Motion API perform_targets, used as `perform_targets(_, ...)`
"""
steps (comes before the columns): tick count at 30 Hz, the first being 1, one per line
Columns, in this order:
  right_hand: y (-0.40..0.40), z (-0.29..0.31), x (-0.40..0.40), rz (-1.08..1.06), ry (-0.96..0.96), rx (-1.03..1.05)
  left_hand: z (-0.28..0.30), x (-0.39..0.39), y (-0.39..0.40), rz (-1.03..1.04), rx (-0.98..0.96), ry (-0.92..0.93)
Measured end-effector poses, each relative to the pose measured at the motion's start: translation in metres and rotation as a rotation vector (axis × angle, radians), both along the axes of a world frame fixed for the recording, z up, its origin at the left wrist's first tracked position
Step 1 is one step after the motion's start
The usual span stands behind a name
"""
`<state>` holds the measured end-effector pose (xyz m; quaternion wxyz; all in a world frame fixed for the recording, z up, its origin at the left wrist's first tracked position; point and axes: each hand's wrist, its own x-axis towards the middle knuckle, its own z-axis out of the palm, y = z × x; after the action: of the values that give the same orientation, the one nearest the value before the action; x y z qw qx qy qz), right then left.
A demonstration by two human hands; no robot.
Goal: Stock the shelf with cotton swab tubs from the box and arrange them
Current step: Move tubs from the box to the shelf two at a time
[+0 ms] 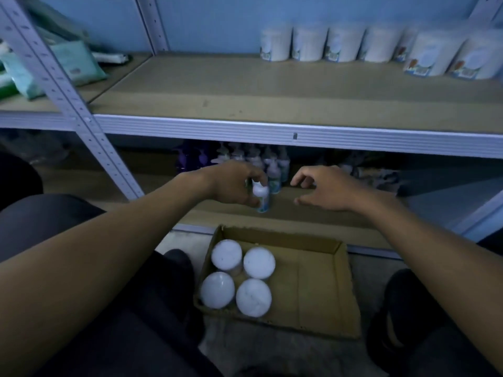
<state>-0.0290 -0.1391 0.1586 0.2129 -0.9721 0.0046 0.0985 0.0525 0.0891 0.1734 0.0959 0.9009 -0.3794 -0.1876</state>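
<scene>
**Technician A:** Cotton swab tubs (241, 276) remaining in the cardboard box (324, 295): four, upright, lids up, packed two by two against the box's left wall. The right half of the box shows bare cardboard. The box sits on the floor, just in front of the lower shelf (313, 210), probably so each tub travels a short path upward.

**Technician B:** And the stocked ones?

**Technician A:** Stocked tubs (343, 44) stand on the upper shelf (245, 85) at its right rear. About seven are visible: roughly five in a back row, touching side by side, and two nearer the front at the far right. The frame edge cuts the group, so the count is a minimum. Labels face outward, which suits a retail display.

**Technician B:** State of the hands?

**Technician A:** The left hand (231, 183) grips a small white-capped bottle (261, 197) at the front of the lower shelf, fingers curled over its cap. The bottle is not a swab tub; the hand appears to be tidying it out of the way. The right hand (324, 191) hovers beside it, fingers loosely spread, holding nothing.

**Technician B:** Other stock?

**Technician A:** A cluster of similar bottles (255, 159) stands behind the gripped one; it is too dark to count. Green packets (73, 63) lie on the neighbouring shelf bay at left.

**Technician B:** Progress?

**Technician A:** Judged roughly two-thirds done; four tubs are yet to be shelved.
</scene>
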Motion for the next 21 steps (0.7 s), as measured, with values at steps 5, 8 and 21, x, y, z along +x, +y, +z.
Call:
perform_targets(5, 0.023, -0.044, 0.011, 0.024, 0.130, -0.021, -0.037, 0.007, 0.010, 0.062, 0.167, 0.077)
perform_targets(8, 0.036, -0.068, 0.016, 0.035, 0.190, 0.001, -0.060, 0.007, 0.009, 0.105, 0.232, 0.123)
perform_targets(21, 0.071, -0.146, 0.024, 0.082, 0.348, 0.002, -0.141, 0.013, 0.026, 0.217, 0.207, 0.296)
